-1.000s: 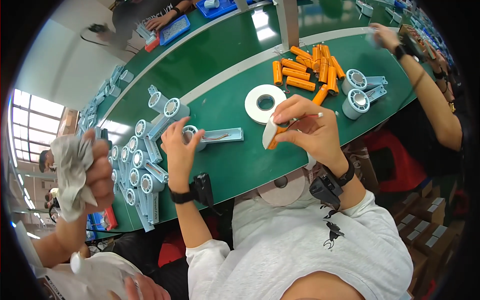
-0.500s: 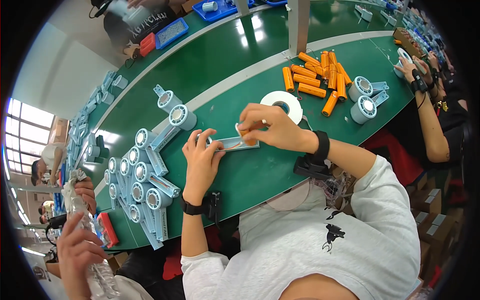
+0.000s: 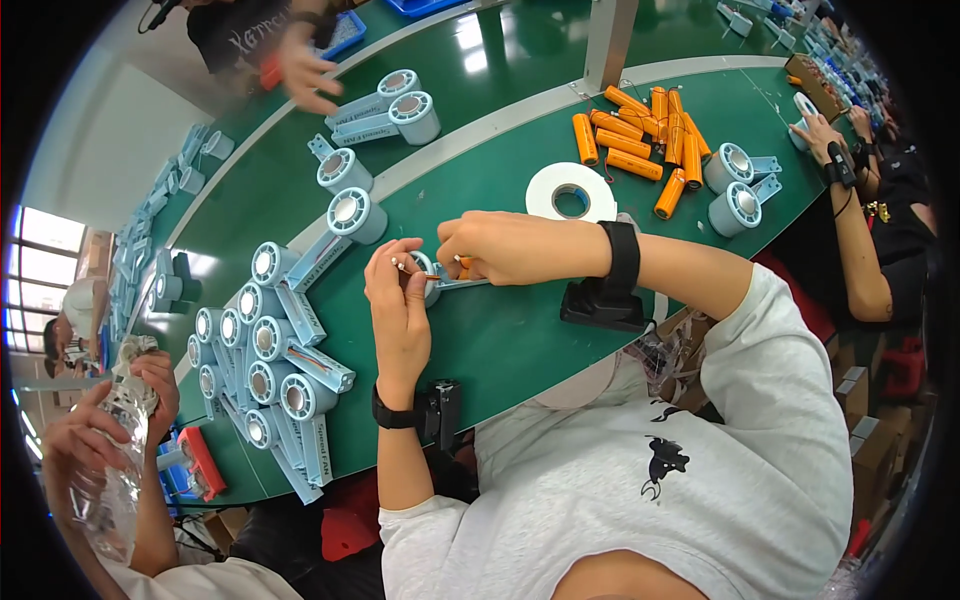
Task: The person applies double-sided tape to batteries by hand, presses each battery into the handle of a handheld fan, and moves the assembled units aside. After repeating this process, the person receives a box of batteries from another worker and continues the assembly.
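Note:
A light blue handheld fan casing lies on the green table, mostly hidden between my hands. My left hand is at its round head, thumb and fingers pinched on a thin wire with a small white tip. From the right, my right hand bends over the casing's handle with its fingers closed. A bit of an orange battery shows under those fingertips. Just beyond my right hand lies a roll of white tape.
Several blue fan casings cluster to the left. Orange batteries are heaped at the far right, near two more fans. A post rises beyond them. Co-workers' hands are across the table and at both sides.
My right hand has moved left and down toward my left hand, bringing the battery to the casing. My left fingers have drawn together. Two fans now lie on the far strip near a co-worker's hand.

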A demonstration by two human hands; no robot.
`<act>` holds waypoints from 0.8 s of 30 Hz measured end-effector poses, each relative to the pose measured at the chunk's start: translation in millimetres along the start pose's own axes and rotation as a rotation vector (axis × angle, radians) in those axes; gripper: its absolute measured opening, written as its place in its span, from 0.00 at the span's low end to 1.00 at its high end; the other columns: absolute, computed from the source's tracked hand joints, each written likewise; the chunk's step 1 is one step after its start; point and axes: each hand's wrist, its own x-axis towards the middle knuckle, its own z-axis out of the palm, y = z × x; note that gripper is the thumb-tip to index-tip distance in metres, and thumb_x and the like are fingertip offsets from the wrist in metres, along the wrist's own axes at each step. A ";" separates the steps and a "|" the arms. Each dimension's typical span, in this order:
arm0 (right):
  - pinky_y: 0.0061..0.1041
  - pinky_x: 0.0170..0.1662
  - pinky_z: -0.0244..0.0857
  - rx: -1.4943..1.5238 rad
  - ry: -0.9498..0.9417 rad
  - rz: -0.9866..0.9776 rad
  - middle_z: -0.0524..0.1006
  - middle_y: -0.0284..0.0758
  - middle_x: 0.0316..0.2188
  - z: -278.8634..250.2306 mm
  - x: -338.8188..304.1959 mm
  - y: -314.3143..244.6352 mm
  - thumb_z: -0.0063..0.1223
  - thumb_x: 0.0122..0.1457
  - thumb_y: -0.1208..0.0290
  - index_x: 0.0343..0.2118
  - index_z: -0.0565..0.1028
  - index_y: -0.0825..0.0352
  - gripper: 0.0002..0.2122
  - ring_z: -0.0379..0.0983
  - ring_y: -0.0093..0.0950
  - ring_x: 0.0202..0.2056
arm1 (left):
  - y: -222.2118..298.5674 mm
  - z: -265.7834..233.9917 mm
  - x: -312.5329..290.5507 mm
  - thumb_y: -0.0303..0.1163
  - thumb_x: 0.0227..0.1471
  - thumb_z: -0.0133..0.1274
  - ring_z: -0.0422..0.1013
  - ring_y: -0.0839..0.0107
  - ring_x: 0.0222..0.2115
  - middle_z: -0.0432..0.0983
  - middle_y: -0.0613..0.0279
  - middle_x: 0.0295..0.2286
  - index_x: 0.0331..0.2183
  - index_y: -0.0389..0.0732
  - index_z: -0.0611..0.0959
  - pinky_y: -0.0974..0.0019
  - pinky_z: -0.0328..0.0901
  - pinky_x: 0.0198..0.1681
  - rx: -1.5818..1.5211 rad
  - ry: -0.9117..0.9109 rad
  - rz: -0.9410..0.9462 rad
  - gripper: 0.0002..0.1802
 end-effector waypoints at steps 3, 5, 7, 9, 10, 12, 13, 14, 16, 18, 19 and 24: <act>0.31 0.34 0.60 0.007 -0.012 0.070 0.67 0.37 0.28 -0.7 7.0 -1.6 0.47 0.46 0.84 0.27 0.70 0.69 0.05 0.65 0.34 0.33 | 0.8 -3.5 5.4 0.23 0.51 0.41 0.58 0.59 0.47 0.68 0.56 0.41 0.31 0.36 0.68 0.60 0.50 0.50 0.025 -0.025 0.001 0.03; 0.31 0.34 0.60 0.010 -0.017 0.105 0.67 0.37 0.28 0.4 7.6 -0.7 0.47 0.45 0.84 0.26 0.69 0.70 0.05 0.65 0.34 0.34 | 0.3 -2.5 8.9 0.23 0.51 0.40 0.58 0.59 0.47 0.67 0.55 0.41 0.31 0.36 0.68 0.59 0.50 0.50 0.038 -0.038 0.002 0.03; 0.31 0.34 0.60 -0.063 0.090 -0.018 0.67 0.36 0.28 4.2 5.6 2.6 0.47 0.44 0.84 0.26 0.69 0.70 0.05 0.65 0.34 0.34 | -1.2 2.3 12.1 0.22 0.50 0.40 0.58 0.58 0.46 0.67 0.55 0.41 0.32 0.36 0.68 0.58 0.52 0.49 0.108 -0.005 0.074 0.04; 0.31 0.34 0.60 -0.099 0.145 -0.078 0.66 0.36 0.29 6.3 0.5 3.9 0.48 0.44 0.85 0.25 0.69 0.70 0.05 0.65 0.34 0.34 | 0.5 4.7 15.2 0.21 0.50 0.40 0.58 0.57 0.45 0.67 0.54 0.40 0.32 0.35 0.68 0.58 0.52 0.48 0.142 0.009 0.111 0.05; 0.31 0.34 0.60 -0.174 0.178 -0.114 0.66 0.36 0.29 8.5 -2.5 2.7 0.48 0.44 0.84 0.26 0.69 0.70 0.05 0.65 0.34 0.34 | 2.4 4.2 16.7 0.21 0.50 0.40 0.58 0.57 0.45 0.66 0.54 0.40 0.32 0.35 0.68 0.57 0.53 0.47 0.178 -0.007 0.114 0.05; 0.31 0.35 0.60 -0.325 0.245 -0.187 0.66 0.36 0.29 12.5 -11.4 -0.1 0.49 0.44 0.83 0.27 0.68 0.70 0.06 0.65 0.35 0.34 | 5.6 3.4 19.3 0.20 0.49 0.40 0.58 0.56 0.44 0.66 0.54 0.39 0.33 0.35 0.68 0.56 0.54 0.46 0.249 -0.041 0.124 0.06; 0.31 0.35 0.60 -0.326 0.245 -0.188 0.66 0.36 0.29 13.6 -19.0 0.8 0.49 0.44 0.83 0.27 0.68 0.70 0.06 0.65 0.35 0.34 | 5.0 3.0 20.3 0.20 0.49 0.40 0.58 0.56 0.44 0.66 0.54 0.39 0.33 0.35 0.68 0.56 0.54 0.46 0.249 -0.040 0.124 0.06; 0.32 0.35 0.61 -0.356 0.159 -0.167 0.66 0.36 0.30 14.7 -29.3 3.5 0.50 0.45 0.82 0.28 0.68 0.69 0.07 0.65 0.35 0.34 | 3.5 1.9 21.2 0.20 0.49 0.40 0.58 0.56 0.44 0.66 0.54 0.39 0.33 0.35 0.68 0.56 0.54 0.45 0.256 -0.064 0.147 0.06; 0.32 0.36 0.61 -0.414 -0.012 -0.120 0.66 0.36 0.31 14.5 -42.0 0.9 0.52 0.46 0.79 0.30 0.67 0.68 0.08 0.65 0.35 0.34 | 2.9 1.2 23.2 0.20 0.49 0.40 0.58 0.56 0.44 0.65 0.55 0.38 0.34 0.35 0.68 0.57 0.54 0.45 0.270 -0.117 0.194 0.07; 0.31 0.36 0.61 -0.222 0.133 -0.113 0.67 0.35 0.31 21.7 -43.1 -4.9 0.53 0.47 0.78 0.30 0.67 0.68 0.08 0.65 0.34 0.34 | 4.3 -3.0 19.8 0.20 0.49 0.40 0.58 0.57 0.44 0.65 0.55 0.38 0.35 0.35 0.68 0.57 0.54 0.44 0.300 -0.133 0.194 0.08; 0.31 0.36 0.61 -0.027 0.275 -0.104 0.67 0.35 0.31 24.6 -41.8 -9.7 0.53 0.47 0.76 0.31 0.67 0.67 0.08 0.65 0.34 0.34 | 6.7 -6.4 17.1 0.20 0.49 0.40 0.58 0.57 0.44 0.65 0.56 0.38 0.35 0.35 0.68 0.58 0.54 0.44 0.329 -0.149 0.194 0.08; 0.31 0.34 0.61 -0.023 0.255 -0.172 0.68 0.33 0.27 22.3 -23.3 14.1 0.54 0.49 0.73 0.31 0.67 0.66 0.09 0.66 0.35 0.33 | 12.2 -3.1 12.9 0.20 0.49 0.40 0.59 0.59 0.44 0.65 0.57 0.38 0.37 0.35 0.68 0.59 0.55 0.43 0.353 -0.165 0.227 0.10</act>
